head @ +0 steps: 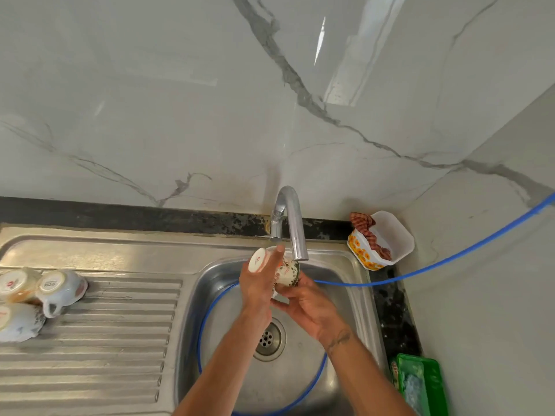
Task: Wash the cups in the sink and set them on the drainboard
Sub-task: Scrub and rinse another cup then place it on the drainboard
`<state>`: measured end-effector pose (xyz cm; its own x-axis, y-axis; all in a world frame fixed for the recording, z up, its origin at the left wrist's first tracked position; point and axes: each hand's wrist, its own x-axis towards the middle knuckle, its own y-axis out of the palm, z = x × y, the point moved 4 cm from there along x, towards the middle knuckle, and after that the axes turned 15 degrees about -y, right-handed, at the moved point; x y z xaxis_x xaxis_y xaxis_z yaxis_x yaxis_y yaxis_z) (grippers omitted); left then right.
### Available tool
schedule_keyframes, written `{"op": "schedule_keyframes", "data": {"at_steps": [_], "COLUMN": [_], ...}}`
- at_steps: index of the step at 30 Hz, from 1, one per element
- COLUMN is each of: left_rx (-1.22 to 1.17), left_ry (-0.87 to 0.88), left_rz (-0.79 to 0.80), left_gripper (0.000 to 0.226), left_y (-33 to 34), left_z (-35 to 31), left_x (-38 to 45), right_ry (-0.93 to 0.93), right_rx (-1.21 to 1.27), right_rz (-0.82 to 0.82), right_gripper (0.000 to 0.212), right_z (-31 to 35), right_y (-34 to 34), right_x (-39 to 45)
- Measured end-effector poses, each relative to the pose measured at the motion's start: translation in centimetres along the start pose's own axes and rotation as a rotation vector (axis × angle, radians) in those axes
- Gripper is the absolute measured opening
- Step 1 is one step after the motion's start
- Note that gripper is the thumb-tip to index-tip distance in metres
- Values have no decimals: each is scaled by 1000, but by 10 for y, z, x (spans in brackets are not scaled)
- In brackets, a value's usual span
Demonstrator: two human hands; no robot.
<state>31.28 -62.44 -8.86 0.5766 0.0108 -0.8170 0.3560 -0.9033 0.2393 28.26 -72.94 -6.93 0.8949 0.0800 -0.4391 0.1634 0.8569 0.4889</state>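
The cup (271,267) is held over the back of the sink (345,265) bowl, directly under the tap (292,223) spout. It lies tilted on its side, its base turned to the left and up, its mouth to the right. The left hand (258,283) grips it from the front, fingers curled round its body, one fingertip reaching over the top. The right hand (309,304) is at the mouth end, fingers bent and touching the patterned rim; whether they reach inside cannot be told. Whether water is running cannot be told.

A blue hose (450,259) comes in from the right edge, crosses the sink's right rim and loops around the bowl, passing behind the hands and under both forearms. The drain (268,340) sits near the bowl's middle, partly hidden by the left forearm.

On the drainboard (120,340), at its far left edge, three cups (60,288) stand upside down, touching one another; the one nearest the sink shows its handle toward the front.

In the back right corner of the counter stands a white tub (390,235) with an orange flower pattern, holding a checked cloth (365,223). At the front right corner lies a green tray (426,385).
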Motion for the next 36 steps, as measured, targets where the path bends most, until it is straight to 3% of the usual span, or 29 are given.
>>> {"op": "schedule_keyframes", "data": {"at_steps": [3,7,10,12,14,18,20,22,27,28,32,34,36], "left_rx": [1,259,536,606,558,248,166,263,447,454,-75,-343,-465], "left_ry": [15,253,430,431,306,-278,-418,-334,179,195,-202,-389,-494], "left_rz": [-74,-214,-134,-66,10,222,135,43,-185,-174,16,112,173], "left_gripper": [50,41,39,36,30,39,41,36,27,40,78,76,69], "left_y": [-13,-20,-10,-9,-13,-20,-16,-4,16,17,8,5,3], "left_z": [5,-8,-15,-20,-31,-28,-24,-20,-1,4,10,13,11], "left_x": [2,-1,-15,-18,-19,-13,-19,-17,-7,-5,7,8,7], "right_ry": [54,126,147,96,-7,-166,-160,-168,-338,-382,-492,-522,-560], "right_rx": [-114,-58,74,-8,-143,-493,-646,-796,-987,-1043,-1287,-1282,-1324], "right_rz": [-95,-299,-370,-352,-294,23,145,178,21,17,-37,-62,19], "right_gripper": [53,35,35,30,24,25,26,30,28,32,32,27,24], "right_z": [1,3,-2,-4,-2,11,16,20,32,36,38,29,26], "right_y": [-3,-4,3,2,-5,-11,-13,-21,-16,-10,10,17,31], "right_x": [10,21,33,37,37,28,22,20,19,17,13,11,1]}}
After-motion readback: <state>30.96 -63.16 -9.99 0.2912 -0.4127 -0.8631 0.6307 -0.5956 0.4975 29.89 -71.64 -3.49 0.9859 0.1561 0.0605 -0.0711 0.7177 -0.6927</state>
